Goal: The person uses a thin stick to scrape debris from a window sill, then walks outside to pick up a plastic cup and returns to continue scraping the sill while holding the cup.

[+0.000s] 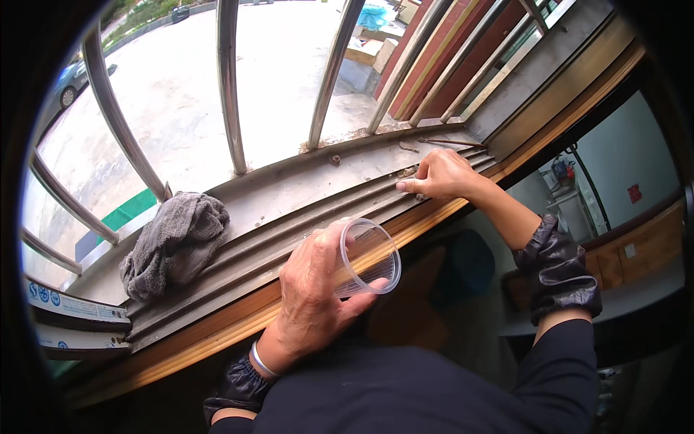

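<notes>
My left hand (310, 290) grips a clear plastic cup (371, 257), tilted so its open mouth faces up and to the right. The cup is held just over the wooden edge (238, 331) of the windowsill. Farther right, my right hand (442, 176) is down at the metal sliding-window track (347, 211), thumb bent inward. Grey crumbs of debris (406, 172) lie in the grooves beside its fingers. Whether those fingers pinch anything is hidden. A crumpled grey towel (176, 244) rests across the sill and the track, left of the cup.
Upright metal bars (229, 87) rise along the sill's outer side. A thin brown stick (452, 142) lies near the right corner. At the left, window sash frames (81, 309) bear printed film. A parked car (68, 89) and pale paving (173, 70) show outside.
</notes>
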`<state>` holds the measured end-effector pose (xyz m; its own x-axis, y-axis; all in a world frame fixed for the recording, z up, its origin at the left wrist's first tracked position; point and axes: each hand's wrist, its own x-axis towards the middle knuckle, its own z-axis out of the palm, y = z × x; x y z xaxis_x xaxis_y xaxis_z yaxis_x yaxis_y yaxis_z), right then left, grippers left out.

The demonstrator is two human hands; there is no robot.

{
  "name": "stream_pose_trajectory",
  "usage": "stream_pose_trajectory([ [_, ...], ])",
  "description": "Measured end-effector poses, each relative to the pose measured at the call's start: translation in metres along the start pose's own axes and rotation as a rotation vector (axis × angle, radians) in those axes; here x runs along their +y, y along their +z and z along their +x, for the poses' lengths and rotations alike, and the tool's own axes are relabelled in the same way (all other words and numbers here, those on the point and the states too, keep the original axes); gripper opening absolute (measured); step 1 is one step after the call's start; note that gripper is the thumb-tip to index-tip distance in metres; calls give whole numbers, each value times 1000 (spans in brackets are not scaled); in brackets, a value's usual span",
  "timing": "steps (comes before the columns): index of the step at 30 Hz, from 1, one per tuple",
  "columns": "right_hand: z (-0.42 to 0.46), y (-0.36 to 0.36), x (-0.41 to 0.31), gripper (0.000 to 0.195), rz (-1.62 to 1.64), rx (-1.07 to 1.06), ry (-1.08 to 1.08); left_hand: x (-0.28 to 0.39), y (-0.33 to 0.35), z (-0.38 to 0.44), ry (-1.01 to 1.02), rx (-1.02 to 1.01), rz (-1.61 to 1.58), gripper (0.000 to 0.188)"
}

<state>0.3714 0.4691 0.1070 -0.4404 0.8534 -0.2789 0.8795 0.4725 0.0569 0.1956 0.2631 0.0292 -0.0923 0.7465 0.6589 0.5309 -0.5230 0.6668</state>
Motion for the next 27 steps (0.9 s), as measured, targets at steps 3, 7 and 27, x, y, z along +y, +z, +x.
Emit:
stream_pose_trajectory([
  [3, 9, 6, -3, 46, 9, 10, 92, 1, -3, -2, -5, 29, 54, 71],
  [7, 12, 9, -5, 37, 71, 46, 125, 4, -15, -2, -44, 44, 142, 72],
  [27, 28, 21, 38, 19, 901, -173, 73, 1, -20, 10, -291, 141, -21, 68],
])
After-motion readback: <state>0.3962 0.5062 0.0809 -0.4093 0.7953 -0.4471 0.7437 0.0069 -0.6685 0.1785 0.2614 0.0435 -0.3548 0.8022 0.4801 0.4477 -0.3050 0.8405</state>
